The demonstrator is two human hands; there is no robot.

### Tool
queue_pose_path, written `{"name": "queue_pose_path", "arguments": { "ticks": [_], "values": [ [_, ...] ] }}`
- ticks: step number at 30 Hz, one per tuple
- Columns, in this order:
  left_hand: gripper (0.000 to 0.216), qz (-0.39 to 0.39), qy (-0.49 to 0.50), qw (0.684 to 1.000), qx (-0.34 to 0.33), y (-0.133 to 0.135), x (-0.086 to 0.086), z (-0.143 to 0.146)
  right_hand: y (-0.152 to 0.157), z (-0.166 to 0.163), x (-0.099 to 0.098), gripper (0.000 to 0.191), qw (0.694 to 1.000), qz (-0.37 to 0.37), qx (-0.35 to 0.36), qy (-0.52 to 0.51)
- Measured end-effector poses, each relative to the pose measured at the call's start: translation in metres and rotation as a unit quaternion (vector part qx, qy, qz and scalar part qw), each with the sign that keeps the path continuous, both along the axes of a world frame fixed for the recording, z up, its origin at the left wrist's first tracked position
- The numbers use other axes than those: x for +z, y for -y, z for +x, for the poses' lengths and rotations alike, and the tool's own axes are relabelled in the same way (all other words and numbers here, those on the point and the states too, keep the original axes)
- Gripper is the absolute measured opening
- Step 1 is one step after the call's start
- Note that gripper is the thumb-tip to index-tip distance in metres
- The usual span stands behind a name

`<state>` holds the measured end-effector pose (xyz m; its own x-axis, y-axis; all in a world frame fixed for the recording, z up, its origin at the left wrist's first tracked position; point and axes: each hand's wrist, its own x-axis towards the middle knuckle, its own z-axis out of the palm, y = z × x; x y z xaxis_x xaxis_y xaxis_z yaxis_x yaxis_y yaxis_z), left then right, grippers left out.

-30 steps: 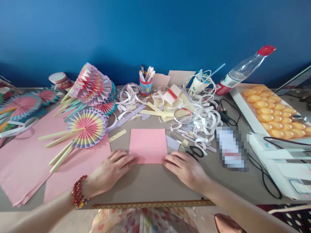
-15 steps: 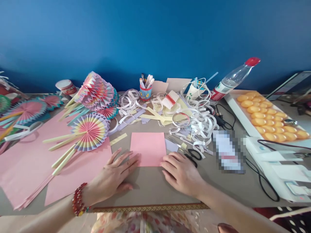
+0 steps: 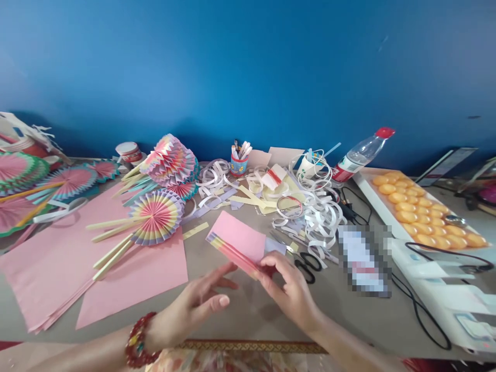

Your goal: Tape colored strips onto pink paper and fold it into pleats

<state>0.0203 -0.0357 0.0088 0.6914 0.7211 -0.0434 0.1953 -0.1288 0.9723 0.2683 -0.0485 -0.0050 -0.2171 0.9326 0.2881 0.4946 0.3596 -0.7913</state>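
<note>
A pink sheet of paper (image 3: pixel 240 235), pleated along its near edge with yellow, purple and red bands showing, is tilted up off the table. My right hand (image 3: pixel 289 281) pinches its lower right corner between thumb and fingers. To the left, my left hand (image 3: pixel 207 299) has its thumb and fingers apart, with the fingertips close to the folded edge; whether they touch it I cannot tell. Just right of my right hand lie black-handled scissors (image 3: pixel 309 266). A finished round paper fan (image 3: pixel 157 216) with pale sticks rests on large pink sheets (image 3: pixel 151 268) at the left.
Curled white paper strips (image 3: pixel 320 206) spread behind the scissors. A pen cup (image 3: pixel 239 165), a white cup (image 3: pixel 308 168) and a plastic bottle (image 3: pixel 358 157) stand along the blue wall. More paper fans (image 3: pixel 70 183) lie far left. A box with yellow bumps (image 3: pixel 418 206) lies right.
The pink paper lay flat under both hands; now its near edge is lifted, showing the coloured pleats. My right hand has gripped its corner, and my left hand has come off it and turned.
</note>
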Motion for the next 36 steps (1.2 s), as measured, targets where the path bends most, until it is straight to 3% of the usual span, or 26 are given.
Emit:
{"name": "queue_pose_path", "arguments": {
  "ticks": [2,5,7,9,13,16,19,23,27,36],
  "values": [
    [0.051,-0.025,0.046,0.999,0.011,-0.004,-0.002,0.015,0.006,-0.010,0.003,0.007,1.000,0.009,0.016,0.005],
    [0.037,-0.068,0.087,0.992,0.066,-0.009,-0.006,0.032,0.011,-0.022,0.006,0.011,0.995,0.035,0.065,0.069],
    [0.037,-0.075,0.067,0.989,0.106,-0.011,-0.008,0.037,0.011,-0.027,0.008,0.013,0.987,0.049,0.088,0.124],
    [0.039,-0.034,0.022,0.990,0.134,-0.014,-0.008,0.037,0.010,-0.028,0.010,0.019,0.979,0.070,0.105,0.162],
    [0.034,0.196,-0.069,0.969,0.136,-0.027,0.005,0.025,0.013,-0.017,0.021,0.024,0.969,0.161,0.100,0.159],
    [0.023,0.417,-0.161,0.889,0.102,-0.037,0.020,0.017,0.017,-0.006,0.036,0.036,0.940,0.303,0.041,0.148],
    [0.023,0.542,-0.242,0.802,0.073,-0.043,0.031,0.017,0.015,-0.001,0.052,0.049,0.895,0.396,-0.008,0.204],
    [0.019,0.603,-0.283,0.743,0.070,-0.040,0.034,0.023,0.004,-0.002,0.063,0.034,0.888,0.352,-0.031,0.296],
    [0.020,0.656,-0.277,0.699,0.062,-0.037,0.033,0.023,0.001,0.000,0.056,0.022,0.902,0.325,-0.003,0.285],
    [0.023,0.659,-0.251,0.709,0.012,-0.032,0.008,0.006,0.005,0.007,0.017,0.019,0.912,0.282,-0.006,0.299]
  ]
}}
